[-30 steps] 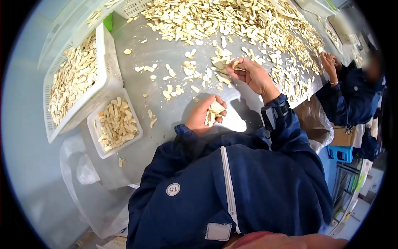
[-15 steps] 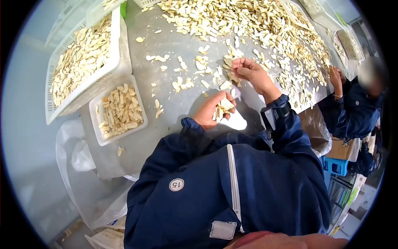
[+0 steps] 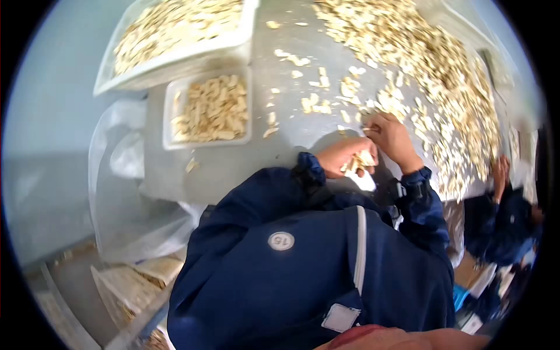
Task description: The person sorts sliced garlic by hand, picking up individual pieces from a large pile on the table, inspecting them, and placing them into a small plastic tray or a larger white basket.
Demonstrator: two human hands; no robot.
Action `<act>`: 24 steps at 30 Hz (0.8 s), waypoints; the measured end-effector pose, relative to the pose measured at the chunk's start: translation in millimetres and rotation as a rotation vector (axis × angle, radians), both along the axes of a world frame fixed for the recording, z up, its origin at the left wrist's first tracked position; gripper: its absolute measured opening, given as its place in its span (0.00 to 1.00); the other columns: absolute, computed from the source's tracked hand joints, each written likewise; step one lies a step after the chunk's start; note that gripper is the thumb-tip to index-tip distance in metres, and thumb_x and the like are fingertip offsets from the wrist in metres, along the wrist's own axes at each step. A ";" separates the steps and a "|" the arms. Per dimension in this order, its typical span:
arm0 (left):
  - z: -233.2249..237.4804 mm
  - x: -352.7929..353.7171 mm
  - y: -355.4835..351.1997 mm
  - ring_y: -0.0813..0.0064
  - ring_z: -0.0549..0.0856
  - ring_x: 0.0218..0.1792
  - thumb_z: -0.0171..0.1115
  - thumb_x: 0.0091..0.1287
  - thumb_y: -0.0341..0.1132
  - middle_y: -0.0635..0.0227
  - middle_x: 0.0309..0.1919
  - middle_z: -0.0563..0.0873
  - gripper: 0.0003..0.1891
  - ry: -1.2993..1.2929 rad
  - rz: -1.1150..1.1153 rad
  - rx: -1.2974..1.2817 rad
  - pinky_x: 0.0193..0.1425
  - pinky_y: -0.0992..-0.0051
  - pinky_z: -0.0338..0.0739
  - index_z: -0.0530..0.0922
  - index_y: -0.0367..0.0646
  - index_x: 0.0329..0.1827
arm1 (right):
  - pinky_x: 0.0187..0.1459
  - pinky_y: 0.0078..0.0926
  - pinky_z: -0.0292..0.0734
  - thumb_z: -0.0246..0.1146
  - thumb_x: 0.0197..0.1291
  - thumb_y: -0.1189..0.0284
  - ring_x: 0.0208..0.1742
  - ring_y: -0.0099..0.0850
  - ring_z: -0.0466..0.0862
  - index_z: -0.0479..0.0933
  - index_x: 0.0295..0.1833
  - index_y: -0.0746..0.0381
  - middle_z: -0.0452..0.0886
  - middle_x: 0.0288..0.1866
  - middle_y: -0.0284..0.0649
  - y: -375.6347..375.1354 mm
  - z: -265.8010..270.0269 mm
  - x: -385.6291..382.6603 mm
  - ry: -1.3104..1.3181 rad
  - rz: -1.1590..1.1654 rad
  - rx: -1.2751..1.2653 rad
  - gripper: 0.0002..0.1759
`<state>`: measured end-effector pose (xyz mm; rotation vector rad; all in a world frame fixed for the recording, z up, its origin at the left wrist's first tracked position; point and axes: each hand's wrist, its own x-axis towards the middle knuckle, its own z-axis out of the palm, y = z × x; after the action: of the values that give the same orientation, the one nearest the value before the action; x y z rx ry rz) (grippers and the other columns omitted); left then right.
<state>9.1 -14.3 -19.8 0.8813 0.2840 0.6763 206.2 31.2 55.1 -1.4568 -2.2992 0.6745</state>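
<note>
My left hand is curled round several pale dried slices, just above the table's near edge. A bright white patch below it is too blurred to identify. Close beside it, my right hand reaches to the table with fingers bent together at the edge of some loose slices. Whether anything is between those fingertips is hidden. Small groups of similar slices lie on the grey metal table to the left of my hands.
A small white tray of slices stands on the left, before a larger white crate full of them. A big heap of slices spreads across the back and right. Another person's hand is at the right edge. Clear plastic bags hang at left.
My view has turned, so the trays and table appear farther right. My right hand has come nearer my left, its fingers now lower at the table. The left still holds slices.
</note>
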 end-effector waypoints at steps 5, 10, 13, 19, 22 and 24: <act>-3.3 4.2 3.8 0.71 0.90 0.46 0.49 0.86 0.54 0.65 0.47 0.87 0.22 -0.085 -0.089 -0.416 0.38 0.74 0.85 0.79 0.44 0.56 | 0.42 0.39 0.83 0.71 0.68 0.65 0.38 0.48 0.89 0.87 0.48 0.62 0.89 0.38 0.49 25.7 38.1 -35.4 -0.116 -0.005 -0.131 0.12; -4.7 -6.1 1.6 0.77 0.85 0.55 0.65 0.72 0.22 0.69 0.53 0.85 0.23 -0.112 -0.050 0.064 0.51 0.73 0.84 0.76 0.44 0.70 | 0.58 0.35 0.83 0.67 0.73 0.71 0.55 0.41 0.90 0.84 0.66 0.60 0.90 0.56 0.48 9.5 86.9 -122.3 0.855 0.219 -0.313 0.18; 3.2 -8.4 0.7 0.78 0.86 0.51 0.66 0.74 0.27 0.69 0.51 0.85 0.18 0.001 0.007 0.108 0.48 0.77 0.83 0.77 0.45 0.65 | 0.64 0.35 0.80 0.65 0.75 0.73 0.64 0.40 0.87 0.80 0.72 0.58 0.87 0.66 0.47 24.9 86.7 -100.0 0.461 0.170 0.040 0.22; 11.9 -1.4 -1.2 0.77 0.88 0.41 0.53 0.84 0.54 0.68 0.43 0.87 0.19 -0.037 -0.010 -0.386 0.38 0.79 0.82 0.80 0.48 0.52 | 0.67 0.45 0.80 0.70 0.69 0.66 0.68 0.49 0.83 0.84 0.63 0.56 0.85 0.65 0.46 3.3 13.5 5.6 0.022 0.016 0.338 0.19; 10.4 -1.4 -1.3 0.75 0.87 0.41 0.53 0.84 0.54 0.66 0.44 0.85 0.19 -0.057 -0.029 -0.518 0.37 0.77 0.79 0.80 0.47 0.50 | 0.75 0.49 0.72 0.70 0.69 0.63 0.75 0.46 0.77 0.83 0.65 0.55 0.82 0.70 0.43 -40.7 -11.7 29.9 -0.081 0.029 0.305 0.21; 13.5 -0.2 -0.3 0.73 0.86 0.40 0.52 0.85 0.52 0.64 0.44 0.84 0.18 -0.066 -0.028 -0.562 0.35 0.77 0.79 0.78 0.46 0.49 | 0.75 0.48 0.70 0.70 0.69 0.64 0.74 0.47 0.77 0.85 0.63 0.54 0.83 0.68 0.42 -65.5 -11.5 36.9 -0.132 0.010 0.331 0.19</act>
<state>8.9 -14.6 -6.3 0.3256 0.3776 0.5565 243.1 -34.3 43.6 -1.3675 -2.3771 0.1890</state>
